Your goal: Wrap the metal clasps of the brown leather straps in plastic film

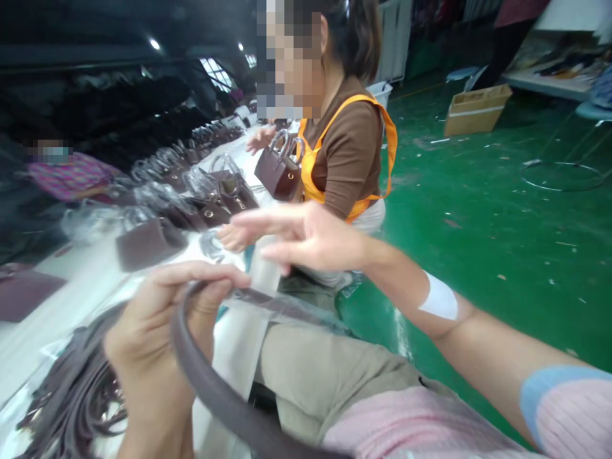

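My left hand [162, 319] pinches a dark brown bag strap [205, 376] between thumb and fingers. The strap loops over the hand and runs down toward the bottom of the view. Beyond my fingertips, a stretch of it lies inside clear plastic film [306, 312] above my lap. My right hand [315, 239] is lifted to the right of it, slightly blurred, fingers stretched out and thumb apart, with nothing visible in it. Left of my left hand, a pile of similar dark straps [81, 382] with metal clasps rests on the white table [29, 344].
A co-worker in an orange apron [354, 108] sits close ahead, beside a dark handbag [277, 169]. Several handbags with plastic-wrapped handles [205, 182] line the table. Another person [71, 172] is across it. A cardboard box [478, 109] and stool [564, 175] stand on the green floor.
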The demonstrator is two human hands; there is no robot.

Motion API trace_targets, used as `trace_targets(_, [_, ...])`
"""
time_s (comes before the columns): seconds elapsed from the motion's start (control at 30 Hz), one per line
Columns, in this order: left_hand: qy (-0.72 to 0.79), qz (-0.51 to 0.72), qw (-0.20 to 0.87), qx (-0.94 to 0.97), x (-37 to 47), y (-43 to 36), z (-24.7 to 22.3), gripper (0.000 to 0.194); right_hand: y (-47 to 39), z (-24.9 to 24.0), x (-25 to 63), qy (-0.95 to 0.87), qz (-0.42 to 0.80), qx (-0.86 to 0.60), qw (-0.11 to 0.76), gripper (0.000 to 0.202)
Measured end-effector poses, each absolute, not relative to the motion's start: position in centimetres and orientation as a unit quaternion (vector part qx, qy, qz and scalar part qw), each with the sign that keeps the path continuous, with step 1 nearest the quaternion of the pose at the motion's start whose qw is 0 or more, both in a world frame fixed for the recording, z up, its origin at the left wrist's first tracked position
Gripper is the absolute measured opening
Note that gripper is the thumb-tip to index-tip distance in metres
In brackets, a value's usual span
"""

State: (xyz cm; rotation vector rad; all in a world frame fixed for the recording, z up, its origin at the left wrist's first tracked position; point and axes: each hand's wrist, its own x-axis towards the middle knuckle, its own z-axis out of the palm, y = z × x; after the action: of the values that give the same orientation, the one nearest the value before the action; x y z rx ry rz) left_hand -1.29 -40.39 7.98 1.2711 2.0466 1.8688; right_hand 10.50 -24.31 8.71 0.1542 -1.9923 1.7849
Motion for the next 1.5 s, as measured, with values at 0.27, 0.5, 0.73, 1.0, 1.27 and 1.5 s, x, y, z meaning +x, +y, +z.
trace_targets(0.27, [0.6, 0.707, 0.172, 0.333, -1.9, -44.2, 0.0, 0.015, -29.1, 0.7, 9.7, -0.799, 0.573, -0.045, 0.177, 0.02])
trace_targets(0.5, [0.4, 0.721, 0.554, 0.118, -0.1, -48.0, -5.8, 0.058, -29.6, -4.7, 10.7, -0.911, 0.289, 0.045, 0.29, 0.025])
trace_targets(0.73, [0.486, 0.651, 0.554, 0.179, 1.3, -48.4, -7.9, 0.021, -31.8, -7.6, 11.7, -0.942, 0.237, 0.068, 0.226, 0.033])
trace_targets(1.0, [0.459, 0.663, 0.578, 0.127, 3.2, -50.9, -10.2, 0.025, -31.0, -8.4, 11.5, -0.949, 0.208, 0.11, 0.209, 0.035])
trace_targets(1.27, [0.357, 0.722, 0.59, 0.06, 6.5, -56.2, -8.5, 0.03, -29.8, -9.4, 11.0, -0.958, 0.229, 0.036, 0.17, 0.039])
trace_targets(1.5, [0.379, 0.868, 0.321, -0.02, 3.6, -52.4, -6.3, 0.033, -36.0, -9.2, 12.3, -0.945, 0.323, 0.054, 0.02, 0.031])
